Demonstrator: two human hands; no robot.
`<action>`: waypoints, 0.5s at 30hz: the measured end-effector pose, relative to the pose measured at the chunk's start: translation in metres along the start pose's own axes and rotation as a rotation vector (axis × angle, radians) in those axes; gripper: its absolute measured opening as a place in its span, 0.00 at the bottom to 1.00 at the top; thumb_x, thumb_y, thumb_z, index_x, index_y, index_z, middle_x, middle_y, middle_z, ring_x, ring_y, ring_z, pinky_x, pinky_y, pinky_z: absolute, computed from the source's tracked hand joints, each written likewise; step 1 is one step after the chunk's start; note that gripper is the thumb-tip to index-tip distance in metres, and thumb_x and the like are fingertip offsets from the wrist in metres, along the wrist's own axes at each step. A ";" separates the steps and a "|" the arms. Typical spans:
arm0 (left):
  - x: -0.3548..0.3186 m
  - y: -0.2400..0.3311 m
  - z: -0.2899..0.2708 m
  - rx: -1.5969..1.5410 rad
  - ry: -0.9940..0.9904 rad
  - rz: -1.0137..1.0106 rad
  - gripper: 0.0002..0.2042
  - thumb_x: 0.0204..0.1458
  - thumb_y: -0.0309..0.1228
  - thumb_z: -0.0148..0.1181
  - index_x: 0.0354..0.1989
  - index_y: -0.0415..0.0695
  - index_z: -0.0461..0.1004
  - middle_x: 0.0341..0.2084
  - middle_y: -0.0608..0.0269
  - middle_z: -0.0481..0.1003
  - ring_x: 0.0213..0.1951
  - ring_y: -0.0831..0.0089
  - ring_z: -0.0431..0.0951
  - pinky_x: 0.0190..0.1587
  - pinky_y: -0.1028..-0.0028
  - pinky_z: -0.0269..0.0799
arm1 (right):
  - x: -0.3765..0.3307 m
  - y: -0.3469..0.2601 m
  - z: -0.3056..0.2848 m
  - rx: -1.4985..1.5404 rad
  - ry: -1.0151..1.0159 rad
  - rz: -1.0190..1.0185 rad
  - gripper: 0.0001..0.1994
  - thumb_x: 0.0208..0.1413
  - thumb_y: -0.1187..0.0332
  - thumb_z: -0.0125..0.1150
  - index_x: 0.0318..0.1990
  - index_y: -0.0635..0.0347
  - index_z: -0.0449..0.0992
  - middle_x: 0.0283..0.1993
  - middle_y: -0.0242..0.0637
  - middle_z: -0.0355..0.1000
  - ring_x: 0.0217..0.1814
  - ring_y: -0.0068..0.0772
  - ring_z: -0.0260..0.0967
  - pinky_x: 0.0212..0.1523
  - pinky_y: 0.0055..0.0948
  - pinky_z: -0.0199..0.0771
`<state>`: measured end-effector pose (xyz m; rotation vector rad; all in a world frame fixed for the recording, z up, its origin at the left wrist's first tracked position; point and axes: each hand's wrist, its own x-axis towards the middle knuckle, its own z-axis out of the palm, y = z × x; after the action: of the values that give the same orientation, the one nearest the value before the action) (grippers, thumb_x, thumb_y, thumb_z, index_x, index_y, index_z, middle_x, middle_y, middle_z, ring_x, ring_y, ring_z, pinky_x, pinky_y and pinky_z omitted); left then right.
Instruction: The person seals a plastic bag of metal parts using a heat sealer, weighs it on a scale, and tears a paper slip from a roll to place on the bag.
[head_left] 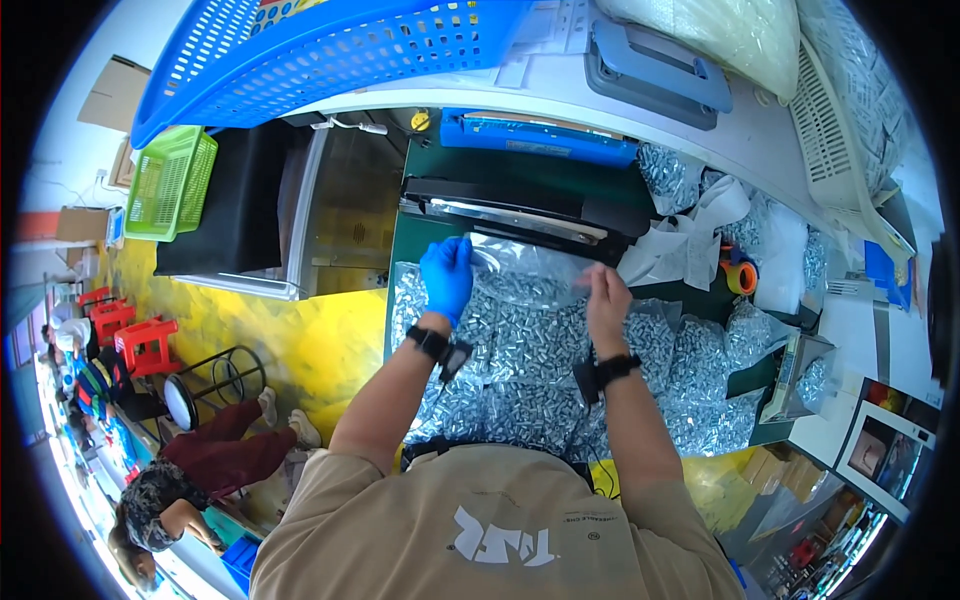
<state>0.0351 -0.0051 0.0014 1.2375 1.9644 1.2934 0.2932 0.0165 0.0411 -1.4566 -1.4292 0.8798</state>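
My left hand (447, 278), in a blue glove, pinches the left top corner of a transparent plastic bag (525, 265). The bag's right top corner is between the fingers of my bare right hand (607, 306). Small silvery metal parts show in the bag's lower part, and its upper edge is stretched flat. Just beyond it lies a long black bag sealer (510, 208) with a pale strip along its front. Many filled bags of metal parts (540, 345) cover the green table (405, 235) below my hands. Dark bands with small devices are on both wrists.
A blue basket (330, 65) and a grey-blue case (655, 75) stand on the white shelf beyond. Crumpled white sheets (680, 250) and an orange tape roll (740, 277) lie at the right. At the left are a green basket (172, 182), red stools (146, 345) and a person (180, 490).
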 end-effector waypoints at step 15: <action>0.009 -0.020 0.003 -0.479 -0.218 -0.477 0.08 0.58 0.33 0.56 0.35 0.42 0.78 0.25 0.72 0.74 0.28 0.82 0.69 0.33 0.78 0.66 | 0.015 0.049 0.031 0.148 -0.033 0.461 0.20 0.64 0.54 0.50 0.32 0.64 0.76 0.21 0.32 0.72 0.27 0.24 0.70 0.31 0.25 0.65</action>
<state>0.0247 0.0009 -0.0165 0.6015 1.5407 1.2170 0.2834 0.0379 -0.0135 -1.6917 -1.0364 1.2685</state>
